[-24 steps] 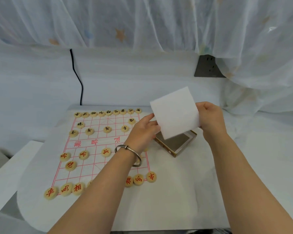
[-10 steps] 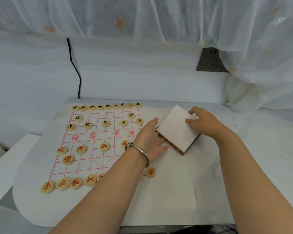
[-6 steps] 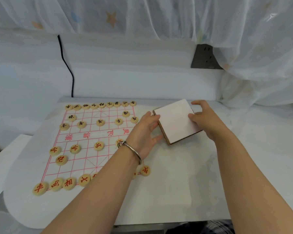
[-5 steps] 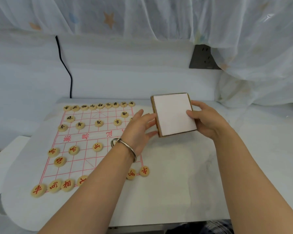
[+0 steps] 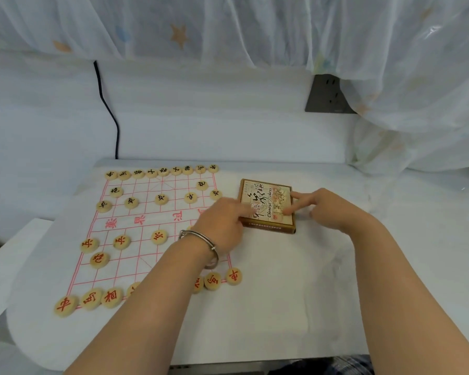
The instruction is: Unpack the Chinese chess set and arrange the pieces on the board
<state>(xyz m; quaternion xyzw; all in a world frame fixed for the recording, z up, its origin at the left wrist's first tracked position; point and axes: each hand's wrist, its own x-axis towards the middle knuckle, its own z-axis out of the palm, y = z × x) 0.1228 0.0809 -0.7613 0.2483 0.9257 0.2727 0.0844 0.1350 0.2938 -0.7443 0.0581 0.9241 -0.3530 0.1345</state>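
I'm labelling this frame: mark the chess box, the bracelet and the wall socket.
Chess box [image 5: 267, 205]: head view, printed lid.
Bracelet [image 5: 201, 237]: head view, metal band at the left wrist.
Wall socket [image 5: 326, 94]: head view, dark faceplate below the curtain.

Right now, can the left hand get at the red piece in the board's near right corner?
Probably yes: the left hand rests beside the box, and the corner piece lies uncovered just right of its wrist.
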